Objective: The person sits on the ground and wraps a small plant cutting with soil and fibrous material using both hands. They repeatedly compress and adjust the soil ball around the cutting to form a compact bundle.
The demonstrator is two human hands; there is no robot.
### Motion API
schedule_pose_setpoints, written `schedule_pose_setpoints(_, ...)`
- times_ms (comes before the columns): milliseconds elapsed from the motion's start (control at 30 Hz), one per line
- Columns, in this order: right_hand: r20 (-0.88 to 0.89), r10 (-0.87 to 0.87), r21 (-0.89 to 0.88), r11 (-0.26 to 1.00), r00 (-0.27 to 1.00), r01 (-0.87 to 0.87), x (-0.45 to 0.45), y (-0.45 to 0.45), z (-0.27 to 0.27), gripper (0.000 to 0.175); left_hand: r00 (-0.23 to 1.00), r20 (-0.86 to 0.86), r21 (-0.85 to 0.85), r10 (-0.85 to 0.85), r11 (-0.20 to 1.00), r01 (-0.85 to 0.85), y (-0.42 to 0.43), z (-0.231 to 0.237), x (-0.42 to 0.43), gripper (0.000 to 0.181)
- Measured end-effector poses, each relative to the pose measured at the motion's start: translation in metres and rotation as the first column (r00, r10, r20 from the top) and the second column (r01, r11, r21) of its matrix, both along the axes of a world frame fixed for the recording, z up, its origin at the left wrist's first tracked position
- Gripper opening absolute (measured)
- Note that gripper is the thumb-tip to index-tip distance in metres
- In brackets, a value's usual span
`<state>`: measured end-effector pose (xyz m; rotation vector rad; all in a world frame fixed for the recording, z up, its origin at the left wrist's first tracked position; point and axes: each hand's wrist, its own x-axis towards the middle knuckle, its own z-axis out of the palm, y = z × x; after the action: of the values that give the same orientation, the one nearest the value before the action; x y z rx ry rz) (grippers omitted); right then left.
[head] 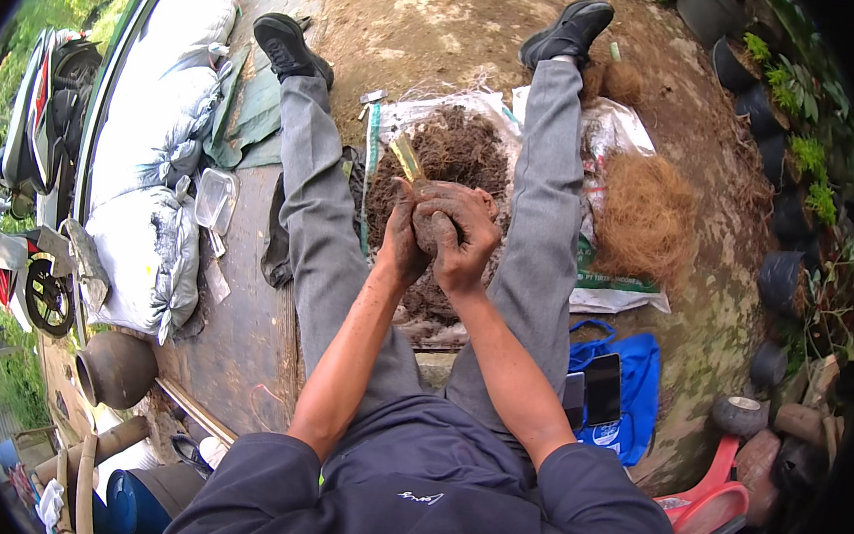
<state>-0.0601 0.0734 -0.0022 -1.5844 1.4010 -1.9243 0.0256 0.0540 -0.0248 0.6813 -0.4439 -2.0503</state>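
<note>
Between my two soil-stained hands is a dark ball of damp soil (424, 231). My left hand (399, 241) cups its left side, fingers partly hidden. Curled over its top and right side is my right hand (466, 225). A short yellow-green piece, perhaps a plant stem (405, 156), juts up and left from the ball; its lower end is hidden. Beneath my hands, a heap of loose dark soil and fibre (459, 145) lies on an opened white woven sack (387, 117) between my legs.
Right of my leg, brown coconut-like fibre (645, 216) rests on another printed sack (612, 300). Two phones (602, 386) lie on a blue bag (643, 389). Stuffed white sacks (145, 260), a clear plastic tub (216, 200) and a clay pot (118, 369) stand left. Potted plants (779, 280) line the right.
</note>
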Motion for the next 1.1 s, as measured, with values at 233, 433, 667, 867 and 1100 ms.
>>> schedule_pose_setpoints(233,0.109,-0.083,0.099,0.992,0.991,0.072,-0.001,0.002,-0.008,0.015,0.998,0.065,-0.107,0.010,0.994,-0.003,-0.001,-0.017,0.000,0.045)
schedule_pose_setpoints(433,0.137,-0.081,0.102,0.993,0.987,0.068,0.003,0.005,-0.011,0.014,0.990,0.143,-0.216,-0.001,0.976,0.033,-0.009,-0.021,0.009,0.026)
schedule_pose_setpoints(667,0.182,-0.132,0.118,0.987,0.974,0.112,0.006,0.007,-0.020,0.017,0.956,0.287,-0.199,-0.051,0.974,0.112,-0.011,-0.014,0.007,0.027)
schedule_pose_setpoints(867,0.228,-0.097,0.109,0.991,0.969,0.073,0.010,0.004,-0.021,0.027,0.952,0.304,-0.196,-0.042,0.975,0.105,-0.018,-0.031,0.014,0.029)
schedule_pose_setpoints(1100,0.022,0.006,0.138,0.990,1.000,-0.009,0.006,0.004,-0.015,0.023,0.991,0.089,0.055,0.098,0.993,-0.103,-0.008,-0.044,0.008,0.049)
